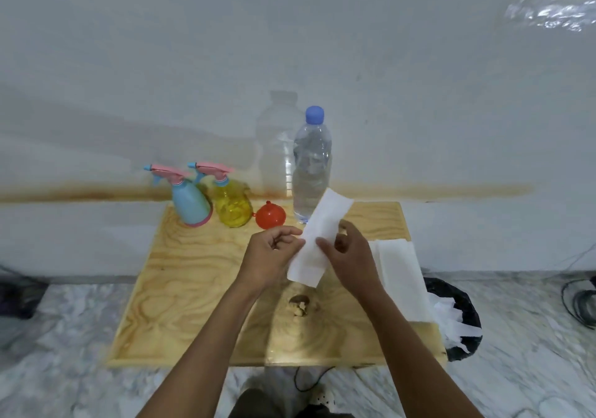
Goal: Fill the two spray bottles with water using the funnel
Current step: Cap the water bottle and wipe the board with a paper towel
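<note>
A blue spray bottle (190, 203) and a yellow spray bottle (232, 206), both with pink trigger heads screwed on, stand at the back left of the wooden table (180, 288). A red funnel (270, 216) lies beside the yellow one. A capped clear water bottle (311, 166) stands upright to its right. Above the table's middle, my left hand (269, 258) and my right hand (350, 256) both pinch a folded white paper towel strip (317, 240), which is tilted up toward the water bottle.
More white paper towel (401, 279) lies on the table's right edge. A black-lined bin (458, 317) with crumpled white paper stands on the floor to the right. A white wall rises right behind the table. Cables lie on the marble floor at far right.
</note>
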The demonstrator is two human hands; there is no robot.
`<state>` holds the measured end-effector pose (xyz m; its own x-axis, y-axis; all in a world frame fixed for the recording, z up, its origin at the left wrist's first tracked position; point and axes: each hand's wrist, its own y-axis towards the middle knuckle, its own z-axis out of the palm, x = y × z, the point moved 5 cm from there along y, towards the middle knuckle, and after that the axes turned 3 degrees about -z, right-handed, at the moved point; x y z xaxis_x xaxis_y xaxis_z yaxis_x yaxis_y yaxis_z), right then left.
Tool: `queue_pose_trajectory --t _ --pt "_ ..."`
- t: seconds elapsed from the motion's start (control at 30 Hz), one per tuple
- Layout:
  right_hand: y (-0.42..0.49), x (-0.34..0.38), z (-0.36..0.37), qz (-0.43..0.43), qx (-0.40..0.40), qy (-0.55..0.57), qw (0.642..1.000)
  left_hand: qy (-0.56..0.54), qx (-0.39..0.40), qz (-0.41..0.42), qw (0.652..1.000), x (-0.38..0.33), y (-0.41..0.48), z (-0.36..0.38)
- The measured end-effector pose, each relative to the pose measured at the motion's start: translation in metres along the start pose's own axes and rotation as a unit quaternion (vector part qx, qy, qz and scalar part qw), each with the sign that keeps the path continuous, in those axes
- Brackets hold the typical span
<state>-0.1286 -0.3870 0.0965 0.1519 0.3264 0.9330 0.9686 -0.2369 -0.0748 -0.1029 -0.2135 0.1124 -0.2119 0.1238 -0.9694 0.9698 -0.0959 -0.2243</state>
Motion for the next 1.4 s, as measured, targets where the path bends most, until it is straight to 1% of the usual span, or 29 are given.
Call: queue_pose_trajectory --t 0.07,0.2,0.33,0.4,0.57,0.6,0.67,0.73,0.77,0.83,0.87,0.93,1.0,1.07,1.17,1.23,1.33,1.4 --pt "0.000 0.010 0.018 -0.028 0.001 -0.025 0.999 0.001 -0.014 0.001 1.000 0.006 -0.002 -0.020" --pt "-0.001 0.028 0.057 -0.061 0.041 -0.078 0.994 0.006 -0.055 -0.006 0.998 0.018 -0.006 -0.059" --pt "-0.001 0.039 0.096 -0.085 0.088 -0.099 0.988 -0.036 -0.082 -0.033 0.995 0.033 -0.010 -0.098" --pt "-0.001 0.048 0.115 -0.091 0.109 -0.108 0.984 -0.050 -0.092 -0.041 0.994 0.040 -0.011 -0.118" --pt "0.002 0.059 0.163 -0.079 0.159 -0.124 0.976 -0.042 -0.120 -0.070 0.989 0.061 -0.009 -0.165" --pt "0.004 0.058 0.172 -0.080 0.163 -0.132 0.974 -0.028 -0.130 -0.076 0.988 0.066 -0.009 -0.176" --pt "0.007 0.055 0.189 -0.084 0.172 -0.148 0.970 0.038 -0.154 -0.094 0.983 0.077 -0.010 -0.199" --pt "0.011 0.052 0.209 -0.086 0.186 -0.171 0.964 0.134 -0.173 -0.109 0.970 0.094 -0.009 -0.223" --pt "0.014 0.051 0.220 -0.089 0.196 -0.185 0.959 0.195 -0.168 -0.119 0.959 0.104 -0.007 -0.234" --pt "0.020 0.047 0.243 -0.098 0.227 -0.213 0.945 0.307 -0.137 -0.165 0.927 0.130 -0.001 -0.253" --pt "0.023 0.044 0.255 -0.102 0.244 -0.224 0.938 0.336 -0.124 -0.192 0.914 0.142 0.001 -0.261" --pt "0.027 0.034 0.278 -0.109 0.280 -0.248 0.921 0.352 -0.108 -0.229 0.901 0.162 0.003 -0.273" --pt "0.031 0.023 0.300 -0.115 0.313 -0.280 0.900 0.366 -0.086 -0.245 0.893 0.178 0.006 -0.282" --pt "0.034 0.011 0.317 -0.125 0.334 -0.316 0.879 0.362 -0.068 -0.256 0.894 0.190 0.009 -0.288" --pt "0.039 0.000 0.329 -0.176 0.308 -0.386 0.852 0.341 -0.052 -0.245 0.906 0.198 0.015 -0.294" --pt "0.038 -0.008 0.334 -0.195 0.314 -0.408 0.835 0.337 -0.048 -0.238 0.909 0.198 0.017 -0.295" --pt "0.033 -0.028 0.343 -0.204 0.358 -0.468 0.782 0.333 -0.044 -0.229 0.914 0.200 0.018 -0.295" --pt "0.030 -0.036 0.347 -0.214 0.366 -0.491 0.761 0.333 -0.038 -0.229 0.914 0.201 0.019 -0.295"
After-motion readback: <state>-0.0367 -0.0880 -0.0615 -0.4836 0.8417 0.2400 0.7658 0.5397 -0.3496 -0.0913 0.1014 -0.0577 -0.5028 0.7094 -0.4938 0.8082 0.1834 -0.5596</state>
